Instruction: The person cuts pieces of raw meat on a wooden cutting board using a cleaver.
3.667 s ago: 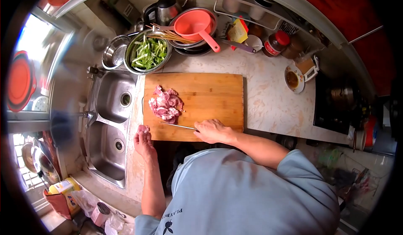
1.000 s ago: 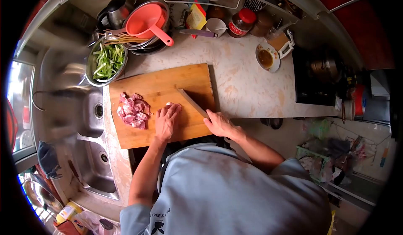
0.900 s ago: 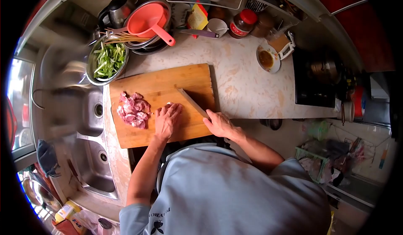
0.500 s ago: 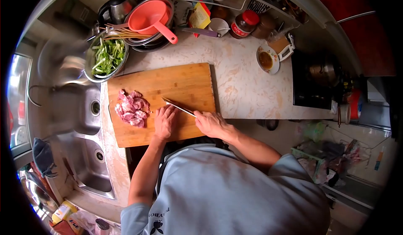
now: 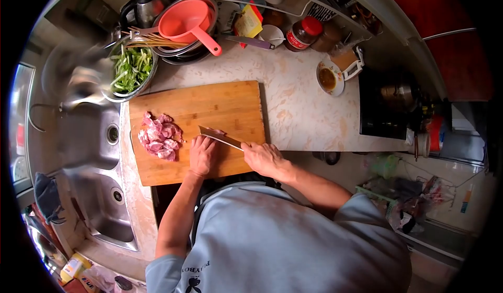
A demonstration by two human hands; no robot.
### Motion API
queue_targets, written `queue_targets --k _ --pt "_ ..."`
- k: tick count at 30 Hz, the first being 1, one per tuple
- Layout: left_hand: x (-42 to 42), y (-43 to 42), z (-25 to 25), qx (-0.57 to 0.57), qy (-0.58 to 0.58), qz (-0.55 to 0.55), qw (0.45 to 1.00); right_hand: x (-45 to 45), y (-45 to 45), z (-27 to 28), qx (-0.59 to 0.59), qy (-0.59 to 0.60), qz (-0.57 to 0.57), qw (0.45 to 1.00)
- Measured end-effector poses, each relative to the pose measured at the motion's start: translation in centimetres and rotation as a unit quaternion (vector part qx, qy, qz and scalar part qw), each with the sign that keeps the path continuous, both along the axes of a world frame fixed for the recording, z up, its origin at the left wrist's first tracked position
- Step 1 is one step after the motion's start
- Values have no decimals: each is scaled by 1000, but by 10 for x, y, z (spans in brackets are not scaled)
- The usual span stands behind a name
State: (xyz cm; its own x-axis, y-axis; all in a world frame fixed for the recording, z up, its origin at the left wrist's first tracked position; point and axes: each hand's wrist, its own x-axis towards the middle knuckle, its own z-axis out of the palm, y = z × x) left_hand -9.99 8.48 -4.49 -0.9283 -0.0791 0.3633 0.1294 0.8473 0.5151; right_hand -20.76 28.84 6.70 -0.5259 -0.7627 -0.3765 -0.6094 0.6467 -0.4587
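My right hand (image 5: 263, 158) is closed round the handle of a kitchen knife (image 5: 222, 138), its blade pointing left across the wooden cutting board (image 5: 230, 104). Close beside the blade, my left hand (image 5: 202, 157) presses down with fingers bent and together on a piece of meat, mostly hidden under them. A pink sliver of meat (image 5: 218, 131) shows just past the blade. Left of my left hand lies a pile of cut raw meat (image 5: 159, 137), apart from the fingers.
A bowl of chopped greens (image 5: 132, 70) stands behind the board's left corner, near a red strainer (image 5: 183, 23) on stacked bowls. A double sink (image 5: 99, 136) lies left. Back right are a red-lidded jar (image 5: 301, 34), a dish of brown sauce (image 5: 329, 79) and a black stove (image 5: 385, 104).
The knife blade has turned so more of its flat side shows, and a pink sliver now appears beyond it. The whole view has shifted slightly; both hands stay almost in place.
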Motion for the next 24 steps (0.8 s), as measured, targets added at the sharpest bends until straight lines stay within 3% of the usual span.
queue_targets --k 2,5,7,11,15,19,20,22,24 --pt "2 -1 -6 -28 -41 -3 999 5 4 1 8 5 23 1000" --pt "4 -5 -11 -17 -9 -16 1000 5 7 -1 38 10 24 999" --pt "0 -3 -8 -13 -24 -16 1000 3 -6 -5 59 -49 7 997" --pt "-4 0 3 -3 -39 -16 999 -2 -23 -28 16 -35 24 999" --pt "-6 2 8 49 12 4 999 -20 -19 -19 -41 -15 -59 997" --pt "-4 5 3 89 53 42 994 -10 -14 -10 -19 -9 -30 999" --pt "-4 4 1 90 54 43 994 -5 -16 -1 32 -30 -13 999" --pt "1 1 -4 11 19 49 999 4 -14 5 31 -29 21 999" --pt "3 -1 -8 16 5 47 999 9 -10 8 47 -26 22 998"
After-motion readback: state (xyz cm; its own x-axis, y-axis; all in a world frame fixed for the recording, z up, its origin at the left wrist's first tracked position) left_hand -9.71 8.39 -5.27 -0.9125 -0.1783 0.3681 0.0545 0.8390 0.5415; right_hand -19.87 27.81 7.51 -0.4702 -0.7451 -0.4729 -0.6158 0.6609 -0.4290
